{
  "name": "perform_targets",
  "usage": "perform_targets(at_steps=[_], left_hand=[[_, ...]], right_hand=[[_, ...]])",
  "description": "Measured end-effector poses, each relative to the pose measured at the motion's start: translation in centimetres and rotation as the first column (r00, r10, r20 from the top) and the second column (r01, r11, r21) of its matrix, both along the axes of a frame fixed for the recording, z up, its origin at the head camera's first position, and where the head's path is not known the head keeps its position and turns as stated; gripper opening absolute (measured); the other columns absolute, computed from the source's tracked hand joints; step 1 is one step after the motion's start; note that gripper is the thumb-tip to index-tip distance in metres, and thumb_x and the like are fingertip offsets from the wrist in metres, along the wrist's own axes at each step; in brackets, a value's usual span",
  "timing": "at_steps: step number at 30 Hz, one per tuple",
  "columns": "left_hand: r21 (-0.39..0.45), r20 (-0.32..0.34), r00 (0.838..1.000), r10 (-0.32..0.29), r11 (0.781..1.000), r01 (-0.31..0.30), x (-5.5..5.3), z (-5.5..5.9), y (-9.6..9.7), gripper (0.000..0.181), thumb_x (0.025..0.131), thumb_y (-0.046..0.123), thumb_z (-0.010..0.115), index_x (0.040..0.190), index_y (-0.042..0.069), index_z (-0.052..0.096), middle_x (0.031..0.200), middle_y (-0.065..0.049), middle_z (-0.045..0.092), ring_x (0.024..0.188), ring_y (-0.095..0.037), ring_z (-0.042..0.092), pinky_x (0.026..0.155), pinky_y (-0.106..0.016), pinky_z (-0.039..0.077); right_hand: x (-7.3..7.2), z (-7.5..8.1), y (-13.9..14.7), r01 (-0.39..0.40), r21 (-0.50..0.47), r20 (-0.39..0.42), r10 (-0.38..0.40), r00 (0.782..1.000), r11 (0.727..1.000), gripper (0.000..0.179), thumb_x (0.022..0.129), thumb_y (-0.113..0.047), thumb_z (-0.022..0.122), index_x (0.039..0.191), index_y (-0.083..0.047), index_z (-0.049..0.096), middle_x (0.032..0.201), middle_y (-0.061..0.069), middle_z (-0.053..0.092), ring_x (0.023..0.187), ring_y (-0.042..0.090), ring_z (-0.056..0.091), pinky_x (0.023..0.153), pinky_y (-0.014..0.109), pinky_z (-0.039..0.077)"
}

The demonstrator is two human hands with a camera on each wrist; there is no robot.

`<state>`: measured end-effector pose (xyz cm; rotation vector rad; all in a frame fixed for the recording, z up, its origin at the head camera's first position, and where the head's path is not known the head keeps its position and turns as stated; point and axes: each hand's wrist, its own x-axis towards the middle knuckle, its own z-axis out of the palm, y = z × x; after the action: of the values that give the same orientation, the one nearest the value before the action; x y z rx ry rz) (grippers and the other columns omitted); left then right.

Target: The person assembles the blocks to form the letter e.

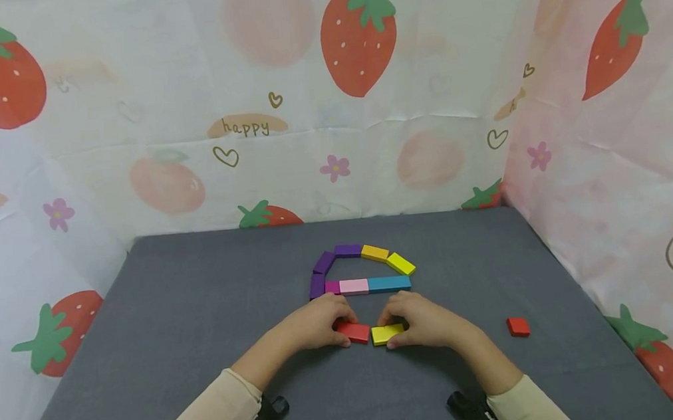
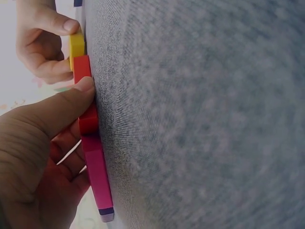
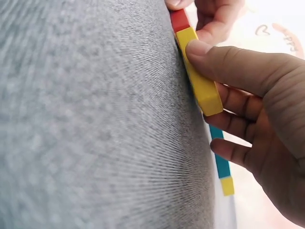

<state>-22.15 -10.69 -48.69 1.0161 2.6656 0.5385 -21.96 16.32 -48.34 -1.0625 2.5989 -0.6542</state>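
We see two hands low on a grey surface (image 1: 173, 331). The left hand (image 1: 316, 322) pinches a flat red block (image 1: 354, 332); the right hand (image 1: 421, 319) pinches a yellow block (image 1: 387, 333) — the two blocks lie end to end, touching. Just beyond sits a closed loop of coloured blocks (image 1: 360, 269). A small red square (image 1: 517, 326) lies well apart at right.

Bright even light, blurred wrist-view foregrounds

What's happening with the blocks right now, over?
Left hand pinches red block. Right hand pinches yellow block. Blocks meet end to end on grey mat. Nothing in the way; loose red square sits apart.
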Motion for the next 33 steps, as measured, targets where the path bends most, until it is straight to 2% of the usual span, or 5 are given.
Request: perform_targets(at_steps=[11,19,33], left_hand=[[-0.001,0.006,1.000,0.000,1.000,0.000,0.08,0.29,0.13,0.029,0.088,0.035,0.082,0.113,0.022,0.075,0.107,0.011,0.064,0.100,-0.008,0.053,0.093,-0.030,0.050],[0.002,-0.009,1.000,-0.013,1.000,0.013,0.25,0.55,0.10,0.030,0.087,0.034,0.083,0.112,0.021,0.074,0.105,0.010,0.063,0.099,-0.008,0.053,0.092,-0.030,0.050],[-0.009,-0.011,0.999,-0.031,0.999,0.031,-0.10,0.41,0.18,0.027,0.087,0.033,0.083,0.110,0.022,0.074,0.102,0.011,0.062,0.096,-0.008,0.052,0.089,-0.028,0.049]], right_hand=[[0.10,-0.06,-0.26,0.021,0.015,-0.014,-0.020,1.000,1.000,0.029,0.086,-0.037,0.084,0.110,-0.025,0.074,0.102,-0.017,0.064,0.101,0.008,0.053,0.096,0.038,0.047],[0.05,-0.20,-0.24,0.005,0.011,-0.037,-0.005,0.999,1.000,0.026,0.086,-0.038,0.084,0.108,-0.027,0.074,0.101,-0.019,0.063,0.099,0.006,0.053,0.094,0.036,0.048],[0.07,-0.29,-0.19,0.008,0.006,-0.033,-0.008,0.999,1.000,0.027,0.086,-0.038,0.083,0.108,-0.026,0.074,0.102,-0.019,0.064,0.100,0.006,0.053,0.095,0.037,0.047]])
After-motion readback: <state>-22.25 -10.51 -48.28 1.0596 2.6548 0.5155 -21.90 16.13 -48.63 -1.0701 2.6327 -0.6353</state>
